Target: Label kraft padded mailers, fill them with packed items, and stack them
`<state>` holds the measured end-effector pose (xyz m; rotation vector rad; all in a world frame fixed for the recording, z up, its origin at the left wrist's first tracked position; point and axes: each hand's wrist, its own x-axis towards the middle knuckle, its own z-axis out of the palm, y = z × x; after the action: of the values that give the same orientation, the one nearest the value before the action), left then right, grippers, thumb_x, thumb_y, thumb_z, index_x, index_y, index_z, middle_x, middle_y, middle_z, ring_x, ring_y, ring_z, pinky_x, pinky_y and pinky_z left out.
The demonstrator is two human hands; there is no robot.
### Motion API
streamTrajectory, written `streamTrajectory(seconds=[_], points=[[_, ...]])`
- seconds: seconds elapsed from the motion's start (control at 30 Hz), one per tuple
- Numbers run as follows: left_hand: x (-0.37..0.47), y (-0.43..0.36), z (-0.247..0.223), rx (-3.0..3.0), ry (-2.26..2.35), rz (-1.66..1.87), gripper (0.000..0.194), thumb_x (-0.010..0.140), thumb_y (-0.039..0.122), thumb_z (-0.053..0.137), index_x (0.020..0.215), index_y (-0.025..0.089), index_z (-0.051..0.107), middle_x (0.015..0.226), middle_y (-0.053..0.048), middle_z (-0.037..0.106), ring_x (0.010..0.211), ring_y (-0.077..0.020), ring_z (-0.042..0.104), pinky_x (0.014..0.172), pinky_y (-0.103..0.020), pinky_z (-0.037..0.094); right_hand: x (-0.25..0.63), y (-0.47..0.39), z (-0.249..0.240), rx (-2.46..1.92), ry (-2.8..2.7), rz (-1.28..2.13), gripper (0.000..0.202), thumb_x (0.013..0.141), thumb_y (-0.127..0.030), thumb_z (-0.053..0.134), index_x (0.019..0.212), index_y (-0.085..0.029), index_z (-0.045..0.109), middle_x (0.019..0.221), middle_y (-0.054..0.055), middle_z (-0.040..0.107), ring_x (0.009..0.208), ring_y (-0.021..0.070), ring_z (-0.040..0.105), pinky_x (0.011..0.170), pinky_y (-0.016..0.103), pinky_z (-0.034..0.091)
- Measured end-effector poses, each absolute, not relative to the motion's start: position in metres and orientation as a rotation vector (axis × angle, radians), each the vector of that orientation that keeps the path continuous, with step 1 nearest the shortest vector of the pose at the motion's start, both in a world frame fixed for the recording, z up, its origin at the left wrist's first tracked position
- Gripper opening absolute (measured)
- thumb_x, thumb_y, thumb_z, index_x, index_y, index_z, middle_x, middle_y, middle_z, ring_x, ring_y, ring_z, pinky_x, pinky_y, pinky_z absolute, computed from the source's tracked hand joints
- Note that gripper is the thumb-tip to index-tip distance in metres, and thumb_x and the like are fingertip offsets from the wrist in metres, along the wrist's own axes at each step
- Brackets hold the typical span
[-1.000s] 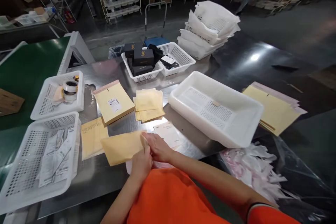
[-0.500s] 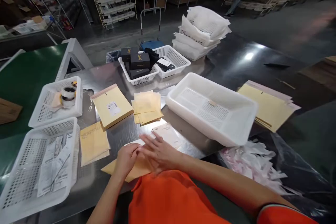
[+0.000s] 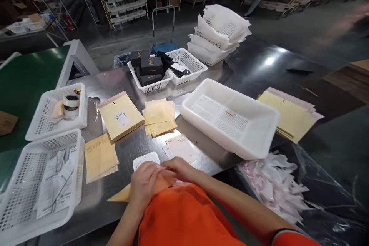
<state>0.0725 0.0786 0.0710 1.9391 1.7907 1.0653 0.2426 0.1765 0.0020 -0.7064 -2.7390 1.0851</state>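
Under the half-curled fingers of the left hand (image 3: pixel 144 185) and right hand (image 3: pixel 179 169) lies a tan paper envelope (image 3: pixel 120 194); any grip I cannot tell.

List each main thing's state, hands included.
Envelope: partly covered, flap unclear
Left hand: over envelope, grip hidden
Right hand: beside left hand, grip hidden
Large tub: upright, small scrap inside
Tape basket: upright, tape rolls inside
Lower-left basket: upright, papers inside
Black boxes: closed, piled
Back baskets: stacked
Labelled envelopes: stacked flat
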Motion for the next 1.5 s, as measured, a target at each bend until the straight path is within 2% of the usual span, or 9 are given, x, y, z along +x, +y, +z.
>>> streamTrajectory(seconds=[0.07,0.2,0.37,0.5,0.67,0.77,1.0,1.27,1.5], points=[[0.065,0.075,0.075,1.763,1.845,1.212,0.023,0.094,0.023,0.052,0.083,0.019,0.072,0.083,-0.004,0.075,0.077,-0.0148,0.071,0.068,-0.022,0.055,0.243,0.182,0.008,-0.817,-2.654,0.979,0.022,0.094,-0.031,0.054,0.085,-0.018,0.069,0.075,0.005,0.071,0.072,0.0182,0.063,0.065,0.028,0.042],[0.064,0.075,0.079,1.699,1.839,1.190,0.025,0.094,0.022,0.050,0.083,0.019,0.072,0.082,-0.004,0.076,0.074,-0.0153,0.072,0.065,-0.022,0.055,0.233,0.178,0.045,-0.631,-2.391,0.703,0.036,0.099,-0.043,0.047,0.119,-0.017,0.062,0.103,0.011,0.071,0.093,0.0221,0.062,0.082,0.037,0.045],[0.074,0.077,0.081,1.777,1.798,1.160,0.028,0.092,0.017,0.045,0.085,0.019,0.072,0.086,-0.005,0.078,0.079,-0.0177,0.073,0.067,-0.024,0.057,0.214,0.164,0.078,-0.414,-2.121,0.442,0.014,0.097,-0.025,0.053,0.099,-0.022,0.066,0.086,0.002,0.073,0.074,0.0137,0.061,0.068,0.031,0.041],[0.066,0.073,0.088,1.658,2.005,1.300,0.022,0.093,0.021,0.051,0.089,0.020,0.073,0.085,-0.003,0.079,0.077,-0.0159,0.074,0.067,-0.021,0.057,0.224,0.175,0.078,-0.579,-2.121,0.479,0.019,0.098,-0.021,0.048,0.086,-0.019,0.063,0.076,0.004,0.070,0.067,0.0142,0.060,0.064,0.030,0.044],[0.068,0.076,0.099,1.692,2.041,1.374,0.022,0.092,0.022,0.052,0.087,0.017,0.073,0.083,-0.005,0.078,0.076,-0.0161,0.074,0.069,-0.022,0.057,0.226,0.183,0.087,-0.560,-2.065,0.953,0.016,0.099,-0.029,0.048,0.099,-0.019,0.062,0.092,0.006,0.072,0.085,0.0164,0.066,0.075,0.030,0.053],[0.074,0.077,0.098,1.561,2.072,1.365,0.020,0.091,0.025,0.055,0.087,0.019,0.074,0.082,-0.004,0.079,0.074,-0.0163,0.074,0.067,-0.022,0.058,0.216,0.177,0.093,-0.534,-2.082,0.906,0.019,0.095,-0.033,0.057,0.105,-0.018,0.063,0.095,0.007,0.073,0.084,0.0178,0.066,0.075,0.032,0.053],[0.077,0.073,0.089,1.309,2.044,1.325,0.016,0.087,0.032,0.062,0.085,0.020,0.071,0.074,-0.001,0.078,0.066,-0.0170,0.075,0.057,-0.020,0.057,0.205,0.167,0.090,-0.579,-1.980,0.868,0.015,0.096,-0.029,0.057,0.090,-0.019,0.067,0.080,0.003,0.070,0.075,0.0143,0.063,0.069,0.028,0.048],[0.082,0.073,0.103,1.492,2.094,1.301,0.018,0.090,0.026,0.055,0.084,0.021,0.071,0.073,0.001,0.078,0.062,-0.0136,0.073,0.055,-0.017,0.054,0.210,0.169,0.089,-0.510,-2.271,0.561,0.021,0.100,-0.022,0.041,0.089,-0.018,0.059,0.081,0.005,0.065,0.075,0.0173,0.054,0.071,0.033,0.043],[0.085,0.068,0.109,1.583,2.148,1.331,0.017,0.091,0.026,0.055,0.082,0.020,0.068,0.067,0.003,0.076,0.055,-0.0123,0.070,0.049,-0.017,0.050,0.211,0.163,0.100,-0.459,-2.201,0.722,0.019,0.101,-0.021,0.041,0.092,-0.019,0.057,0.083,0.004,0.065,0.077,0.0160,0.054,0.070,0.030,0.044]])
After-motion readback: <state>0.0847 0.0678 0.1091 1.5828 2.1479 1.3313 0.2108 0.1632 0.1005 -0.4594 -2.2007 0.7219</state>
